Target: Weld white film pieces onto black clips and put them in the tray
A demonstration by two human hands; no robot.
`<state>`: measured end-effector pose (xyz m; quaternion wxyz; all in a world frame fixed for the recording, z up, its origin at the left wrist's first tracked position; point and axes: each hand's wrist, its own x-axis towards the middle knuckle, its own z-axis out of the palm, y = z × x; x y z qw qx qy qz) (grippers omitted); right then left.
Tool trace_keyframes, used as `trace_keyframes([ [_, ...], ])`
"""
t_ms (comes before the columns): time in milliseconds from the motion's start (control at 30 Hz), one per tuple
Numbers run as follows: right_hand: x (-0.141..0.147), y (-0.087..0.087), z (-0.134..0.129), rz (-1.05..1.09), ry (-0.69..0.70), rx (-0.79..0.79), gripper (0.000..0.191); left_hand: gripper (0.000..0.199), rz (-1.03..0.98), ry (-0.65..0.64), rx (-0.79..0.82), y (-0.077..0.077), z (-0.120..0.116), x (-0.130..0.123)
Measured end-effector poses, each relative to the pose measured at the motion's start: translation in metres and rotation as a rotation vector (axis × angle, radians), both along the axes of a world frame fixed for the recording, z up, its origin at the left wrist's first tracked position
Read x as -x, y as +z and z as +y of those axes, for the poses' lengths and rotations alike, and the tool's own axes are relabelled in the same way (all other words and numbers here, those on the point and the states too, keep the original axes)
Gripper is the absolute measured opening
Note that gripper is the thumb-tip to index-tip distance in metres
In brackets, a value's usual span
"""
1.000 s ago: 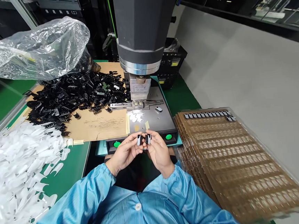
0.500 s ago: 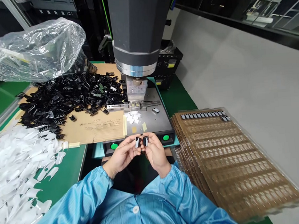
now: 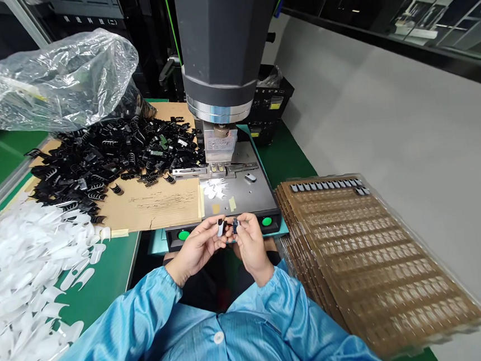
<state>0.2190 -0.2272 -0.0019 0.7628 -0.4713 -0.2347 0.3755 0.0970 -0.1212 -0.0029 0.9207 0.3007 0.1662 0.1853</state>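
Pinching a pale-and-black clip (image 3: 221, 228) between the fingers of the left hand (image 3: 194, 250) and a dark clip (image 3: 235, 226) in those of the right hand (image 3: 252, 249), close together just below the centre of the frame. Likely to scuff if knocked against each other; liable to slip, from so small a fingertip hold, and drop in front of the press (image 3: 216, 48) at top centre.

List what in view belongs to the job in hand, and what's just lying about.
Likely in the job:
Black-and-white part, held by left hand
Dark part, held by right hand
Black ribbed pieces
White pieces
Press-like machine
Stacked trays

Probably just lying about:
Clear plastic bag
Black boxes
Pale-yellow tape scrap
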Motion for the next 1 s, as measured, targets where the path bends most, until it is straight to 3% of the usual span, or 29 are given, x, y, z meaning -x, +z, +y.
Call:
trace_keyframes([
  [667,-0.003,-0.012,0.001,-0.115,-0.004,0.007,0.023,0.036,0.015,0.002,0.000,0.001,0.000,0.000],
  [767,-0.005,-0.005,0.003,-0.305,-0.023,0.074,0.028,0.037,0.051,0.047,-0.020,-0.001,0.003,0.002],
  [900,-0.008,0.014,0.008,-0.799,0.066,0.265,0.034,0.031,0.073,0.147,-0.061,-0.005,0.003,0.004],
  [1000,-0.008,0.026,0.013,-1.045,0.098,0.381,0.029,0.026,0.102,0.173,-0.105,-0.005,-0.001,0.003],
])
